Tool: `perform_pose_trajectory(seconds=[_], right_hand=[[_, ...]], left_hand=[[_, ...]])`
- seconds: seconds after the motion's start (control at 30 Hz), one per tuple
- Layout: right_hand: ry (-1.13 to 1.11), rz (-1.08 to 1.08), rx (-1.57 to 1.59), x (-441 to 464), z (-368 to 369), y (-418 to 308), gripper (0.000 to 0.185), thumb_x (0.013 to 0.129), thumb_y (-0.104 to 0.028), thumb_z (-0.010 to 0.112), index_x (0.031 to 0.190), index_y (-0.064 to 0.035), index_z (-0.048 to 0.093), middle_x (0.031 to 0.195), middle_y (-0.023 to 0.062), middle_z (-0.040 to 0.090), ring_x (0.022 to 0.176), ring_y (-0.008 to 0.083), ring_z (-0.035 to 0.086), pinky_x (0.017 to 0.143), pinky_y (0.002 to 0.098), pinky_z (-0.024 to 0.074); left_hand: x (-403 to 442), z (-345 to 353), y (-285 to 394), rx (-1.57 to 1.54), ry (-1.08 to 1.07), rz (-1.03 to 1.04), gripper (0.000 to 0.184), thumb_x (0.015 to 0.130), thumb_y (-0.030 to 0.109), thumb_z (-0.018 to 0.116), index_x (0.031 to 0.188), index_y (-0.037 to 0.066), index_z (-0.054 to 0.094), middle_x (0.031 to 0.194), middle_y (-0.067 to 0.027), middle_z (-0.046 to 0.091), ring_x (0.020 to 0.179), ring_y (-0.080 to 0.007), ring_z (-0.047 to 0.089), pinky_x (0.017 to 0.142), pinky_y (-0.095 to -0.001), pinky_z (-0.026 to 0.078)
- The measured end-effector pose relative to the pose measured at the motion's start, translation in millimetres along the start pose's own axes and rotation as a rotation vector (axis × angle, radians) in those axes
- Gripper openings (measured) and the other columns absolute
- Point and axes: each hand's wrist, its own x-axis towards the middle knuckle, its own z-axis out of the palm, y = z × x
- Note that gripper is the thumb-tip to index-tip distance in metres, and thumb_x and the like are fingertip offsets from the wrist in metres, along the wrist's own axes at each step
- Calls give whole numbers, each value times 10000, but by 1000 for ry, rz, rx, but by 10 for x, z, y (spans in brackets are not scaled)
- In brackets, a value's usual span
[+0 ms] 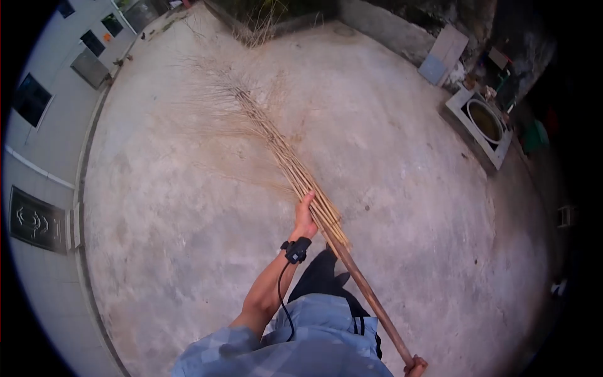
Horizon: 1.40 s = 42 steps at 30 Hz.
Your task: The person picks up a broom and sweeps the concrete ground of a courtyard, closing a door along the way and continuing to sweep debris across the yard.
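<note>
A long twig broom (286, 156) slants across the middle of the head view, its thin bristles fanned out toward the upper left. My left hand (305, 217) is closed around the bundled stalks where they meet the wooden handle. At the bottom right, my right hand (415, 366) grips the handle's end, partly cut off by the frame edge. The broom is held out in front of my body; whether its twig tips touch the concrete floor (402, 207) I cannot tell.
To the left runs a pale building wall (47, 151) with a dark door (36, 218) and a step. A square stone block with a round basin (485, 121) stands at right, near boards (445, 53). A low-walled planting bed (295, 24) with dry twigs lies ahead.
</note>
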Motion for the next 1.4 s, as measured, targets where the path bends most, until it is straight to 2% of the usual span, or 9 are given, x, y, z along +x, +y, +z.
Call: perform_pose_trajectory(seconds=[0.27, 0.3, 0.57, 0.6, 0.7, 0.73, 0.97, 1.3, 1.4], right_hand=[[-605, -195, -672, -53, 77, 184, 200, 792, -118, 388, 621, -72, 482, 478, -16, 378, 382, 79, 321, 337, 247, 215], [-537, 159, -367, -56, 136, 143, 239, 808, -167, 362, 624, -71, 482, 487, -26, 370, 387, 77, 322, 338, 243, 222], [-313, 161, 33, 254, 592, 385, 344, 766, -222, 478, 455, -87, 422, 392, 60, 387, 292, 188, 375, 260, 330, 286], [-265, 84, 154, 482, 672, 661, 338, 770, -186, 462, 447, -96, 418, 390, 48, 377, 298, 180, 375, 277, 332, 299], [35, -1095, -1181, 1432, 914, 1353, 221, 612, -225, 629, 751, -60, 579, 728, 158, 562, 678, 336, 540, 577, 447, 434], [89, -473, -992, 1078, 1181, 665, 281, 668, -255, 626, 877, -73, 584, 843, 156, 570, 828, 350, 533, 654, 449, 445], [-236, -518, -350, 945, 1599, -308, 204, 755, -139, 586, 918, -18, 574, 702, 91, 620, 649, 154, 617, 560, 266, 474], [-166, -77, -36, 2051, 1095, 2337, 128, 737, -70, 591, 846, -1, 591, 646, 106, 616, 540, 148, 611, 490, 250, 483], [-111, 51, -3, 1953, 984, 2734, 127, 732, -45, 592, 853, -5, 587, 636, 102, 612, 541, 145, 609, 489, 246, 481]], left_hand=[[-314, 363, 162, 30, -187, 35, 359, 780, 326, 571, 978, 31, 517, 872, -114, 580, 801, -235, 579, 721, -376, 497], [-342, 446, 203, 1, -171, 37, 399, 770, 357, 573, 991, 29, 517, 877, -119, 584, 799, -239, 582, 715, -375, 500], [-615, 928, 760, -13, -278, 60, 395, 729, 361, 609, 976, 59, 544, 1010, -107, 572, 905, -238, 555, 805, -386, 463], [-670, 909, 805, -15, -369, -39, 369, 735, 347, 610, 971, 71, 545, 1027, -99, 567, 939, -239, 540, 840, -397, 444], [-747, 872, 786, 71, -443, 160, 423, 772, 257, 576, 1119, 38, 471, 1093, -108, 536, 1034, -237, 493, 930, -391, 377], [-960, 1146, 778, 152, -564, 162, 442, 776, 228, 573, 1149, 25, 450, 1110, -112, 526, 1044, -235, 487, 943, -387, 366], [-950, 1937, 160, 351, -673, 580, 400, 768, 77, 568, 1144, 22, 441, 1043, -66, 526, 990, -175, 497, 914, -333, 381], [-31, 813, -2834, 659, -771, 585, 409, 752, 66, 589, 1124, -7, 438, 1065, -107, 522, 954, -183, 527, 843, -354, 452], [665, -161, -4124, 953, -655, 656, 644, 696, 8, 649, 1246, -12, 313, 1224, -88, 402, 1062, -161, 416, 940, -270, 297]])
